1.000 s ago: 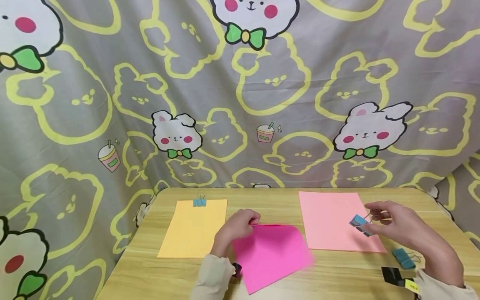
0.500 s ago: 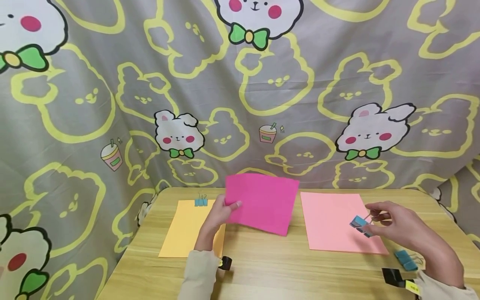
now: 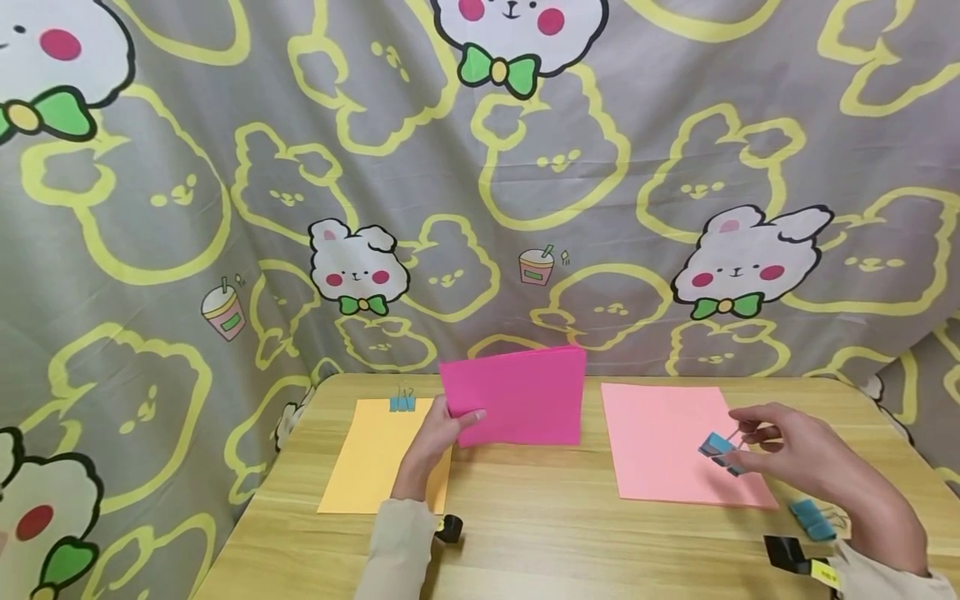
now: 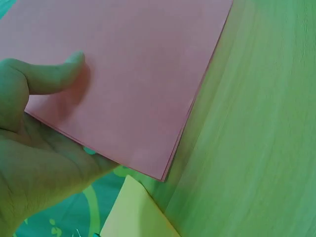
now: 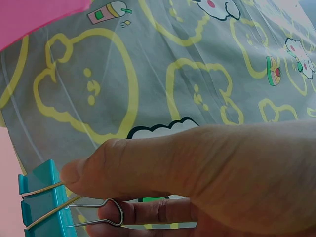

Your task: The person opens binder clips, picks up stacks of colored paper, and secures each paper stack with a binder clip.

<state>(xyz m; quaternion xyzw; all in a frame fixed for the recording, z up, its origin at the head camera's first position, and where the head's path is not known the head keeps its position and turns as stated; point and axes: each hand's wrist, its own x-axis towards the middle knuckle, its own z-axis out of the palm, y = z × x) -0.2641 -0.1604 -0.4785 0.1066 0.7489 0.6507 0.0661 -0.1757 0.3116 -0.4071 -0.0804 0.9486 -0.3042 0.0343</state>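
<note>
"Starting with the left hand [image 3: 435, 429], what is being gripped?"

"The magenta sheets [image 3: 517, 396] are pinched near a lower corner, with the thumb laid across the face and the rest of the hand behind. They are held nearly upright above the table [image 3: 540, 542], between the yellow paper [image 3: 375, 467] and the light pink paper [image 3: 667, 450]."

"And the right hand [image 3: 795, 442]?"

"A blue binder clip [image 3: 716, 446] is held there by its wire handles, over the light pink paper. The two hands are placed well apart. Whether the clip's mouth is parted cannot be told."

"What might be spoiled from here?"

"The alignment, most likely. Layered edges, slightly out of line, are shown in the left wrist view. Since support is given at one corner only, the sheets could be fanned or bent by any quick swing."

"And the clip?"

"If the handles were squeezed unevenly, it could be sprung from the grasp. If uneven edges were clamped, a sheet could be missed or creased."

"Could anything else be disturbed?"

"The spare clip [image 3: 812, 521] could be knocked aside if the right hand were dropped. The yellow paper, with its own clip [image 3: 402, 404] fastened at the far edge, could be dragged if the left hand were lowered."
</note>
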